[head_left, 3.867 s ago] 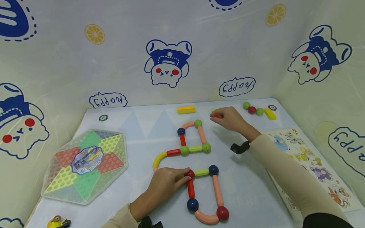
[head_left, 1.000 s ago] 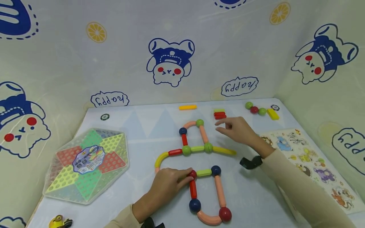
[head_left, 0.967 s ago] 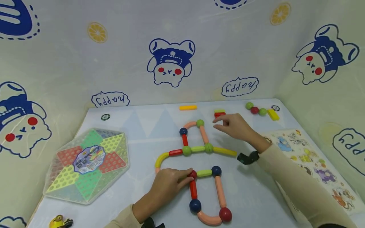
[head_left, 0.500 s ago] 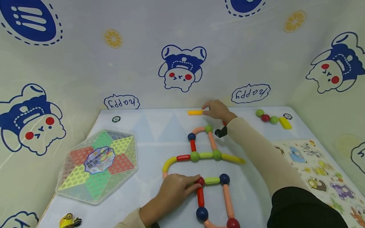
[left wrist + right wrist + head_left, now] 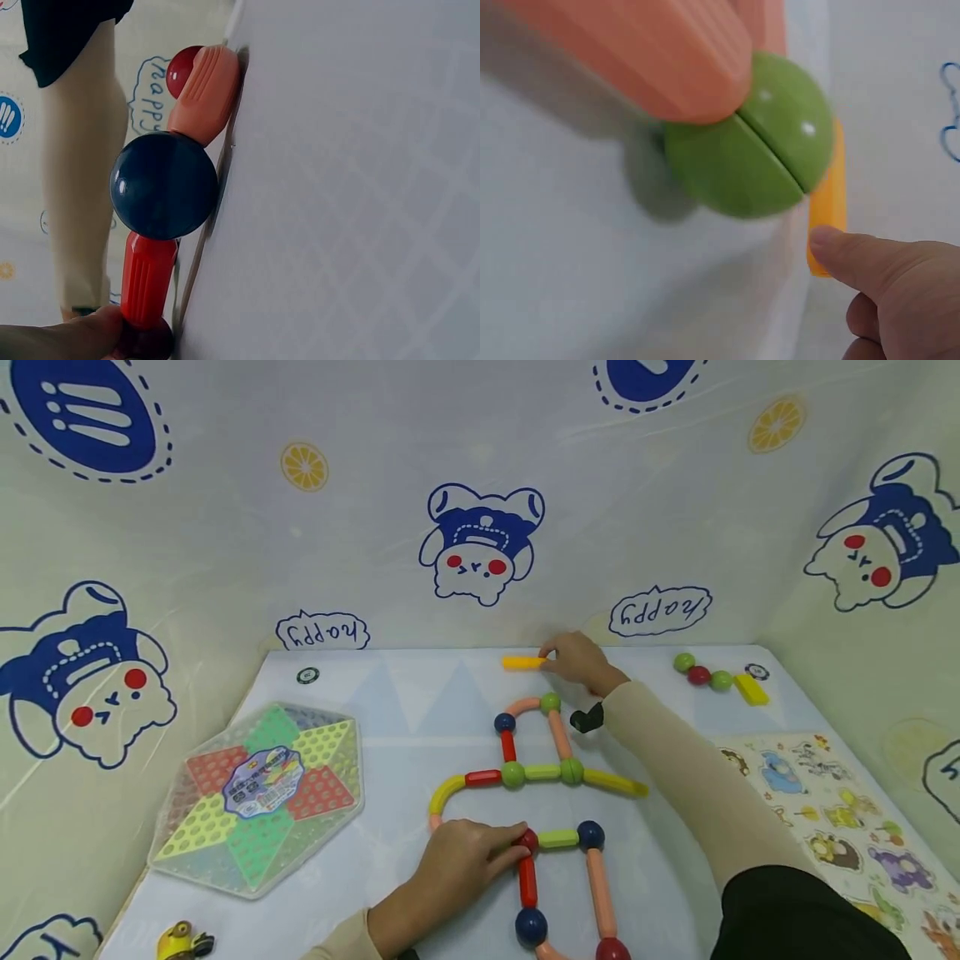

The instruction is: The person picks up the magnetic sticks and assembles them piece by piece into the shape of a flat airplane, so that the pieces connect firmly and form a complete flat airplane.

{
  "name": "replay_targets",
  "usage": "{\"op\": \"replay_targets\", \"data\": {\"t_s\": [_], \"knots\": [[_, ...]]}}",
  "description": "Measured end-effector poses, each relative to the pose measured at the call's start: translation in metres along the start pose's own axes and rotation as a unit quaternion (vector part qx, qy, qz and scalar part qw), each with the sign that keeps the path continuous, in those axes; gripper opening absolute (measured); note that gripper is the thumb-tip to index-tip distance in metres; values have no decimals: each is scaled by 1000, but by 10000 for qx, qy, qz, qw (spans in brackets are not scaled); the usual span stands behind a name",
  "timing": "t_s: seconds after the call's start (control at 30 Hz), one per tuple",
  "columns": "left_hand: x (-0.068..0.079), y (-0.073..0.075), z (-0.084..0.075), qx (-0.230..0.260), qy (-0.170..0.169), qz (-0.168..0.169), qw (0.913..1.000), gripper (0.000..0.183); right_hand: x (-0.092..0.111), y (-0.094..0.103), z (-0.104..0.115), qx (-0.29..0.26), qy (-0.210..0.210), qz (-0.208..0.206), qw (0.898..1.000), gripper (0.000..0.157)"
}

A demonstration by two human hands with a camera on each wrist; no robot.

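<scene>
My left hand (image 5: 465,864) pinches a red ball (image 5: 528,840) at the corner of the nearer loop of balls and rods. That loop also has a red rod (image 5: 148,277), a dark blue ball (image 5: 163,185) and a peach rod (image 5: 600,893). At the table's far edge, my right hand (image 5: 579,660) pinches the right end of an orange-yellow rod (image 5: 521,663); in the right wrist view the thumb lies on this rod (image 5: 828,199). A green ball (image 5: 750,142) partly covers the rod there. The farther figure carries a yellow rod (image 5: 615,782) on its right.
On the left lies a clear hexagonal box (image 5: 258,802), with a yellow bird toy (image 5: 180,941) below it. Green and red balls (image 5: 699,675) and a yellow block (image 5: 751,689) sit at the back right. A sticker sheet (image 5: 832,814) lies under the right arm's side.
A yellow rod now extends from the farther figure's right green ball. My right hand has moved from the short red rods to the orange-yellow rod and grips it. The left hand stays put.
</scene>
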State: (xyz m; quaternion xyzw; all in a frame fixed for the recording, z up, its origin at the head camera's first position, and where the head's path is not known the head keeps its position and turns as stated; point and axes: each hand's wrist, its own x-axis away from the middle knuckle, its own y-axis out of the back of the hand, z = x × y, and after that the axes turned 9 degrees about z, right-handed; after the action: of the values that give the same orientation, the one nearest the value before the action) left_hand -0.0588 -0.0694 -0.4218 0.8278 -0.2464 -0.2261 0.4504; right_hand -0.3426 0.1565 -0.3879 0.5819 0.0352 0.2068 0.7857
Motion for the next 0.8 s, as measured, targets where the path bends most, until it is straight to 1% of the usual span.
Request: {"op": "replay_targets", "data": {"t_s": [0.1, 0.2, 0.33, 0.43, 0.57, 0.7, 0.8], "knots": [[0, -1, 0, -4, -25, 8, 10000, 34, 22, 4, -5, 25, 121, -205, 9997, 26], [0, -2, 0, 23, -52, -28, 10000, 34, 50, 8, -11, -80, 253, -416, 9988, 26], [0, -2, 1, 67, -79, -92, 9999, 33, 95, 9, -23, -116, 465, -620, 9969, 29], [0, -2, 1, 70, -65, -106, 9999, 33, 132, 8, -33, -11, 594, -780, 9952, 31], [0, -3, 1, 62, -22, -103, 9999, 34, 181, 1, -46, -76, 620, -877, 9942, 30], [-1, -3, -1, 68, -3, -106, 9999, 34, 225, -12, -57, -425, 675, -796, 9936, 31], [-2, -4, -2, 71, -29, -105, 9999, 34, 252, -25, -63, -688, 799, -790, 9913, 31]]}}
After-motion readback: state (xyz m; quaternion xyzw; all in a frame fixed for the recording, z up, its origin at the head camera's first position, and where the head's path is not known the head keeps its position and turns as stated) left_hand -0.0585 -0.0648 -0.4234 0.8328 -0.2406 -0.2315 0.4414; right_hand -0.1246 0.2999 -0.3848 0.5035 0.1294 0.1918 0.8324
